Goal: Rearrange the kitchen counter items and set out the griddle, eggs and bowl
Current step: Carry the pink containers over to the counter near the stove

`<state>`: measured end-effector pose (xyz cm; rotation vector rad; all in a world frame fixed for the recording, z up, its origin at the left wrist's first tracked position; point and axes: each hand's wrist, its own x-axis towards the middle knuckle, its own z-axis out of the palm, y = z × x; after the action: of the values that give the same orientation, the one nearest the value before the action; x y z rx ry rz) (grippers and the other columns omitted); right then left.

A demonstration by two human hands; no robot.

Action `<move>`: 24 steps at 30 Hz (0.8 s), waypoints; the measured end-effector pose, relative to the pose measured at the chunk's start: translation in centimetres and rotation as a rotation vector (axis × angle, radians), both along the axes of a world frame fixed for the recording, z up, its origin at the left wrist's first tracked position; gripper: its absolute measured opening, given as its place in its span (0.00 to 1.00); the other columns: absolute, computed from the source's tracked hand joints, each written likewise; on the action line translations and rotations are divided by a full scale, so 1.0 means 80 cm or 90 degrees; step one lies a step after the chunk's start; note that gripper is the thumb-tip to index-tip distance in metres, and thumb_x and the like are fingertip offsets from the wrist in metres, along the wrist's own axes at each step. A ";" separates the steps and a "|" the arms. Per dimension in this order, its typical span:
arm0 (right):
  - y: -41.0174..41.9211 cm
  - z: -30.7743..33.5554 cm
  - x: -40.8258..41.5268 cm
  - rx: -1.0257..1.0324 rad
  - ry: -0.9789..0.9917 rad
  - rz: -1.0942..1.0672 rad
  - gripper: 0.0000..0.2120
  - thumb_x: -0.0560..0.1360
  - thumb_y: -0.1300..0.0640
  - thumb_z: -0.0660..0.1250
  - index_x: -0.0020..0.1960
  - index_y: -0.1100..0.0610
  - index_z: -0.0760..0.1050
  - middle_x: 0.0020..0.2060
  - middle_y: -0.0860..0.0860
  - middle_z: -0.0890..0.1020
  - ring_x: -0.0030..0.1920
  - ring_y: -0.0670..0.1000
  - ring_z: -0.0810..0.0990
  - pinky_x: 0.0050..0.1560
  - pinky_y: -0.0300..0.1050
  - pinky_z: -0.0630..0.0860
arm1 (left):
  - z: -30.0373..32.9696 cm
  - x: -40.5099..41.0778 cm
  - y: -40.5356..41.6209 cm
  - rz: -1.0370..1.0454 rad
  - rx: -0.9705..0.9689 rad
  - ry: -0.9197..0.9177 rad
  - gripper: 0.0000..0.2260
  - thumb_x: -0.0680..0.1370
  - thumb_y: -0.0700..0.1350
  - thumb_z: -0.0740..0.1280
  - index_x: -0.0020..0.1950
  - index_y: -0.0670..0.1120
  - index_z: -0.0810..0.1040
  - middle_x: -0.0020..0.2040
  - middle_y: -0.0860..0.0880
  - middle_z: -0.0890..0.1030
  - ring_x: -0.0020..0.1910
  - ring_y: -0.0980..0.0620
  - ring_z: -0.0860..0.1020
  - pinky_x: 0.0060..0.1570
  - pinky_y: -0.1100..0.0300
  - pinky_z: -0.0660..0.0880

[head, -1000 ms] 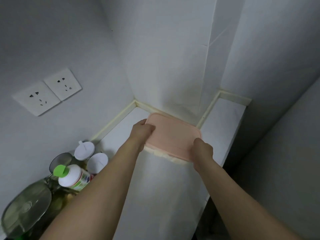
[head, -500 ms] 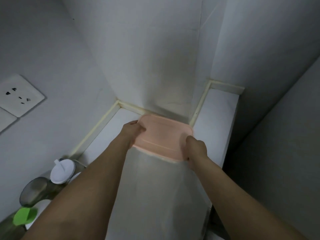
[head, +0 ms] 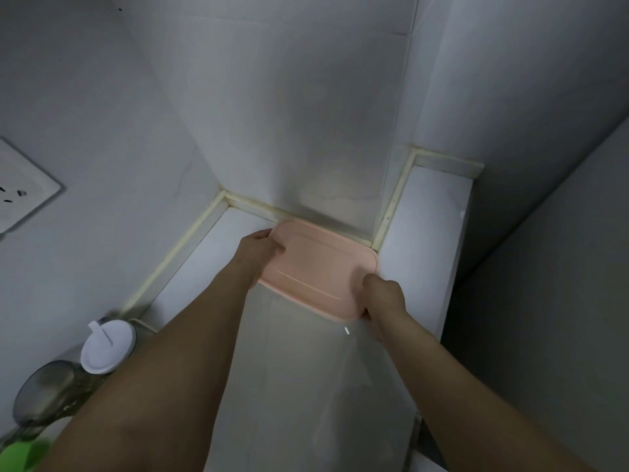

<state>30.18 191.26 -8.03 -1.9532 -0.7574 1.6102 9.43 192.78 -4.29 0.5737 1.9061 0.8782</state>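
Since half a second ago the flat pink rectangular plastic lid (head: 320, 267) has slid a little deeper into the corner at the middle of the frame, its far edge now touching the cream sealant strip (head: 190, 243) at the foot of the grey tiled wall (head: 306, 114); the white wall socket (head: 20, 195) has shifted toward the left edge. The lid lies over a container that is hidden beneath it, on the white table (head: 211, 260), with the wall's jutting corner just beside its far right corner. At the lower left stand a round white cap with a small spout (head: 107, 345), a smoky clear glass lid (head: 44, 393) and, cut off by the bottom edge, a bright green cap (head: 20, 456); they are well apart from the pink lid, beside the left forearm.

Both arms reach forward from the bottom of the frame. The left hand (head: 260, 250) has a grip on the lid's left short edge, thumb on top and fingers curled round the rim. The right hand (head: 384, 294) grasps the near right corner, knuckles up, fingers tucked under the edge.
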 end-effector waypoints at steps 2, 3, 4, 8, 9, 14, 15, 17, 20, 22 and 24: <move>0.002 0.000 -0.003 0.000 -0.004 -0.001 0.14 0.71 0.57 0.59 0.53 0.62 0.73 0.47 0.59 0.78 0.46 0.61 0.78 0.49 0.51 0.76 | -0.003 0.000 0.002 0.004 0.007 0.005 0.23 0.73 0.32 0.66 0.68 0.44 0.76 0.56 0.44 0.80 0.54 0.41 0.79 0.56 0.50 0.77; 0.003 -0.001 -0.004 0.000 -0.006 -0.002 0.14 0.70 0.57 0.59 0.53 0.62 0.73 0.47 0.59 0.79 0.47 0.62 0.79 0.50 0.53 0.77 | -0.004 -0.001 0.003 0.003 0.007 0.011 0.23 0.74 0.32 0.65 0.68 0.44 0.76 0.56 0.43 0.80 0.54 0.40 0.79 0.58 0.49 0.77; 0.003 -0.002 -0.004 0.000 -0.005 -0.003 0.14 0.70 0.57 0.59 0.53 0.62 0.74 0.47 0.59 0.79 0.47 0.62 0.79 0.51 0.53 0.77 | -0.007 -0.003 0.003 0.002 0.010 0.014 0.23 0.74 0.32 0.65 0.68 0.44 0.76 0.57 0.43 0.80 0.54 0.40 0.79 0.58 0.48 0.76; 0.008 -0.002 -0.005 -0.001 -0.001 0.004 0.11 0.72 0.59 0.58 0.51 0.62 0.72 0.46 0.58 0.78 0.46 0.61 0.78 0.50 0.51 0.77 | -0.017 -0.008 0.001 -0.081 -0.011 0.084 0.21 0.76 0.36 0.64 0.70 0.44 0.73 0.61 0.44 0.78 0.57 0.42 0.77 0.60 0.48 0.75; 0.009 -0.001 -0.007 -0.001 0.010 0.006 0.10 0.72 0.60 0.58 0.49 0.63 0.72 0.45 0.59 0.78 0.45 0.61 0.78 0.50 0.53 0.77 | -0.019 -0.009 -0.001 -0.136 -0.039 0.169 0.22 0.76 0.39 0.64 0.71 0.44 0.71 0.63 0.43 0.76 0.60 0.41 0.75 0.61 0.47 0.74; 0.012 0.011 -0.022 -0.007 0.046 0.059 0.10 0.74 0.61 0.56 0.50 0.63 0.74 0.43 0.58 0.77 0.41 0.58 0.76 0.46 0.51 0.78 | -0.027 0.017 -0.048 -0.315 -0.072 0.661 0.22 0.78 0.49 0.62 0.72 0.47 0.68 0.71 0.43 0.65 0.67 0.39 0.65 0.63 0.48 0.67; 0.014 0.014 -0.029 -0.010 0.050 0.069 0.11 0.74 0.61 0.56 0.53 0.62 0.73 0.46 0.59 0.78 0.43 0.58 0.77 0.46 0.50 0.78 | -0.025 0.026 -0.062 -0.332 -0.075 0.676 0.22 0.79 0.51 0.61 0.73 0.49 0.67 0.72 0.43 0.63 0.68 0.39 0.63 0.64 0.47 0.66; 0.020 0.016 -0.046 -0.018 0.040 0.091 0.14 0.74 0.61 0.56 0.58 0.59 0.71 0.50 0.59 0.78 0.47 0.59 0.78 0.47 0.51 0.78 | -0.029 0.037 -0.081 -0.366 -0.109 0.634 0.26 0.80 0.54 0.58 0.76 0.49 0.60 0.75 0.42 0.58 0.72 0.38 0.58 0.67 0.46 0.63; 0.028 0.015 -0.065 -0.002 -0.027 0.130 0.17 0.74 0.62 0.56 0.62 0.63 0.70 0.52 0.60 0.78 0.48 0.60 0.78 0.43 0.48 0.77 | -0.029 0.032 -0.078 -0.424 -0.173 0.528 0.31 0.82 0.56 0.55 0.80 0.46 0.47 0.79 0.41 0.45 0.78 0.39 0.45 0.74 0.46 0.54; 0.028 0.012 -0.075 0.038 -0.080 0.179 0.18 0.74 0.62 0.58 0.63 0.65 0.69 0.54 0.61 0.77 0.50 0.61 0.79 0.40 0.46 0.73 | -0.023 0.018 -0.070 -0.455 -0.204 0.505 0.33 0.82 0.56 0.56 0.80 0.46 0.44 0.79 0.41 0.41 0.78 0.41 0.41 0.75 0.46 0.50; 0.031 0.009 -0.087 0.068 -0.118 0.230 0.18 0.75 0.63 0.59 0.63 0.66 0.68 0.56 0.62 0.77 0.53 0.62 0.80 0.41 0.46 0.74 | -0.018 -0.001 -0.057 -0.463 -0.227 0.486 0.34 0.81 0.55 0.58 0.80 0.46 0.43 0.79 0.42 0.40 0.78 0.41 0.41 0.75 0.45 0.50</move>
<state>23.22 193.71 -7.28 -1.9895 -1.3070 1.5563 9.36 188.18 -5.75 1.3893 2.1672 -0.1956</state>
